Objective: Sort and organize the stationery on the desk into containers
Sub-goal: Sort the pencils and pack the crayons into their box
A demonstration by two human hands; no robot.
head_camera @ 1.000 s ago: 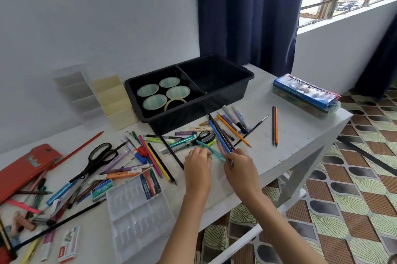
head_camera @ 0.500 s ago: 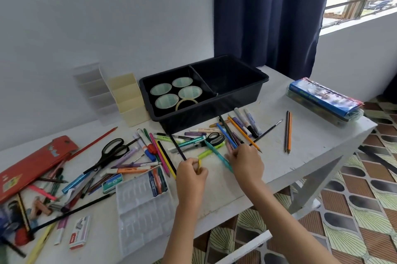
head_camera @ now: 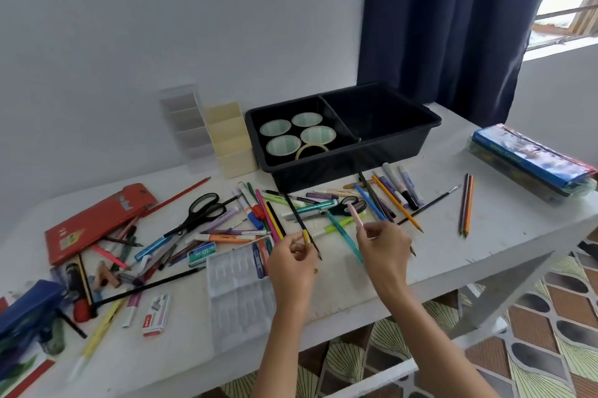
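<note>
Scissors (head_camera: pixel 202 211) and loose pens (head_camera: pixel 226 238) lie scattered on the table (head_camera: pixel 194 365), not yet sorted. The left hand (head_camera: pixel 293 256) pinches a short yellow pencil (head_camera: pixel 306 235) just above the table. The right hand (head_camera: pixel 383 245) grips a pink pencil (head_camera: pixel 355 217) over the pile. It seems best to bundle like with like, tips aligned, then carry them to the black tray (head_camera: pixel 430 125), whose right compartment looks empty.

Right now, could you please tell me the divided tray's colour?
The divided tray is black; the head view shows it.
</note>
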